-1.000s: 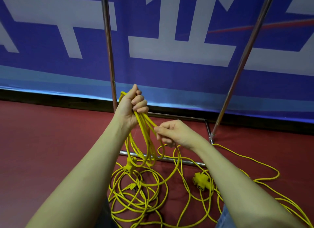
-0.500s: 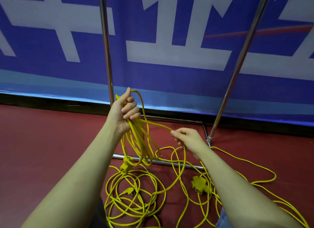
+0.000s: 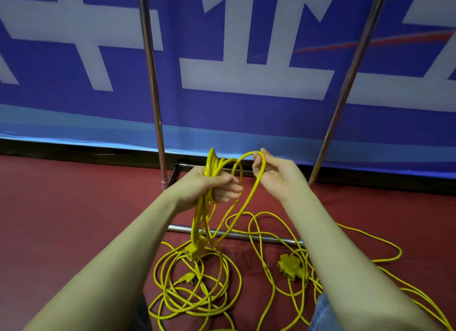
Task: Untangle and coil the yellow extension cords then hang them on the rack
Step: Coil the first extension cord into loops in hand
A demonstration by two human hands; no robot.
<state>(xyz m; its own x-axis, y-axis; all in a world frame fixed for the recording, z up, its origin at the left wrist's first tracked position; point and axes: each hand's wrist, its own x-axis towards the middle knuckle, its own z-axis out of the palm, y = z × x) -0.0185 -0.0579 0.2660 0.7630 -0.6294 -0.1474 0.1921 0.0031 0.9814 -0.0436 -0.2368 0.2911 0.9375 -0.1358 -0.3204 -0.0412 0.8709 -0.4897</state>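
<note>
Nearest, loose loops of the yellow extension cords (image 3: 197, 284) lie tangled on the red floor (image 3: 61, 219), with a multi-outlet socket block (image 3: 292, 269) to the right and a plug (image 3: 188, 279) among the left loops. Above them the left hand (image 3: 212, 185) grips a gathered bundle of coils, a socket end (image 3: 193, 250) dangling from it; half a second ago this hand was held higher and more upright. The right hand (image 3: 276, 173), earlier lower and drawing cord out from the pile, now pinches a fresh loop lifted level with the left hand, just beside it. Behind stand the rack (image 3: 151, 84) uprights and a blue banner (image 3: 246, 113).
</note>
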